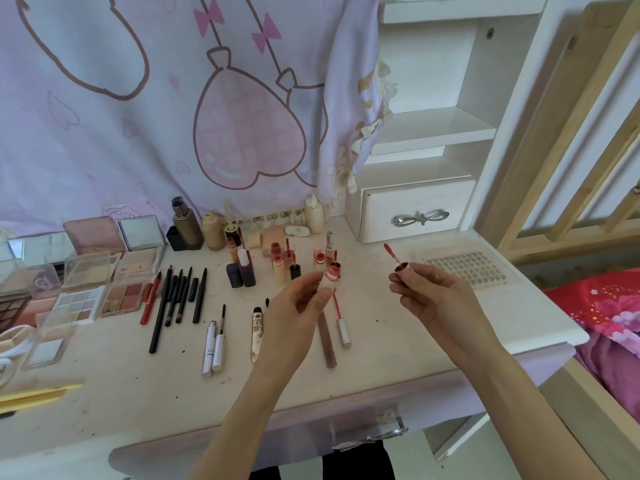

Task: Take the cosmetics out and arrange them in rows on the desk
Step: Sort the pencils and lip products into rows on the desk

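1. Looking down from the head camera, I see a pale curtain [166, 98] printed with pink heart balloons and bows filling the back of the view, with a white shelf unit [433, 129] and its small drawer [412, 211] to the right.
2. Below them runs a white desk [398, 344], scuffed and speckled with marks; a red flowered blanket [602, 303] lies past its right edge.
3. At the desk's left end I see open eyeshadow palettes [121, 299] and clear compacts packed side by side.
4. Next to them, dark pencils [176, 296] and one red pencil lie in a rough row, tips pointing away from me.
5. Nearer the front edge lie two silver tubes [213, 344] and a mascara tube [257, 332]; I can read only part of its print, something like "EYES".
6. At the back stand foundation bottles [188, 225] and a cluster of small lip tints [284, 261].
7. My left hand [298, 306] pinches a small lip gloss bottle [331, 277] by its body, raised above the desk centre, its red neck uncapped.
8. My right hand [427, 294] grips the cap with its wand [394, 259], red tip angled up and left, near the bottle but apart from it.
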Action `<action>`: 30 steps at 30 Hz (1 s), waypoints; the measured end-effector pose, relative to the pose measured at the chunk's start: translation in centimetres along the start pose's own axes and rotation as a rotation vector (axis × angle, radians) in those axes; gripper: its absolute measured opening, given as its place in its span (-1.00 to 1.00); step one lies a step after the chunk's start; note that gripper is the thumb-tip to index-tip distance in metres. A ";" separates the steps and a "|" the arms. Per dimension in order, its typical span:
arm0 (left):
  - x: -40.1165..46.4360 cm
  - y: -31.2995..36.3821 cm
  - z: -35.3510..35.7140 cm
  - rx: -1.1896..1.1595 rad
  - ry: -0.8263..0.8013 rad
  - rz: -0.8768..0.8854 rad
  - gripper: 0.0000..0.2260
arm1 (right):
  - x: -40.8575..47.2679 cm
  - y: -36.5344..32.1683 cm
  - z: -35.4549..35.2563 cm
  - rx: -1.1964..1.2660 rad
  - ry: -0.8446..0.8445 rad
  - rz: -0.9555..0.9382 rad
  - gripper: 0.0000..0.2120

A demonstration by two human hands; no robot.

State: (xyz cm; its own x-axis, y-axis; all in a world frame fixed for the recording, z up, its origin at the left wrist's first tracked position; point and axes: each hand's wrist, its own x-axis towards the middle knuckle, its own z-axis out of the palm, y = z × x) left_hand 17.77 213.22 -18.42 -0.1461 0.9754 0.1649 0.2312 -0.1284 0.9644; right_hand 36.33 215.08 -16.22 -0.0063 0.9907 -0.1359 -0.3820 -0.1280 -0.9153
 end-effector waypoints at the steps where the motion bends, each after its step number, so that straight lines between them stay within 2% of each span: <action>1: 0.3 -0.2 0.5 0.009 -0.001 -0.007 -0.81 | 0.5 0.1 -0.4 0.013 0.001 0.023 -0.92; 4: 1.3 -0.7 2.2 0.073 0.002 -0.008 -0.87 | 2.0 0.9 -1.3 -0.014 0.001 0.046 -0.91; 7: 2.4 -1.2 3.9 0.170 0.004 -0.005 -0.91 | 4.0 2.2 -1.9 -0.152 0.038 0.033 -0.87; 10: 3.8 -1.9 5.5 0.263 0.016 0.000 -0.97 | 6.4 2.7 -2.0 -0.193 0.032 0.068 -0.91; 13: 5.2 -2.8 6.7 0.341 0.042 -0.006 -0.87 | 8.9 3.1 -1.6 -0.288 0.029 0.077 -0.88; 17: 6.3 -3.7 7.5 0.364 0.097 -0.012 -0.80 | 11.7 3.9 -1.4 -0.608 0.076 -0.071 -0.93; 22: 7.6 -4.7 8.8 0.431 0.103 -0.024 -0.71 | 13.7 4.6 -1.4 -0.859 0.057 -0.155 -0.84; 27: 8.4 -5.2 10.0 0.385 0.087 -0.053 -0.77 | 14.8 4.7 -1.4 -1.006 -0.006 -0.186 -0.89; 30: 8.9 -4.9 10.7 0.425 0.112 -0.042 -0.74 | 15.3 4.5 -1.1 -1.057 -0.030 -0.214 -0.88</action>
State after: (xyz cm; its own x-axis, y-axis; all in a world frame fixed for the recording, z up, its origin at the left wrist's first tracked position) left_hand 25.59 224.47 -23.84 -0.2620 0.9497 0.1716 0.5947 0.0189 0.8037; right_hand 35.54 229.66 -22.80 -0.0619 0.9961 0.0622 0.6135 0.0871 -0.7849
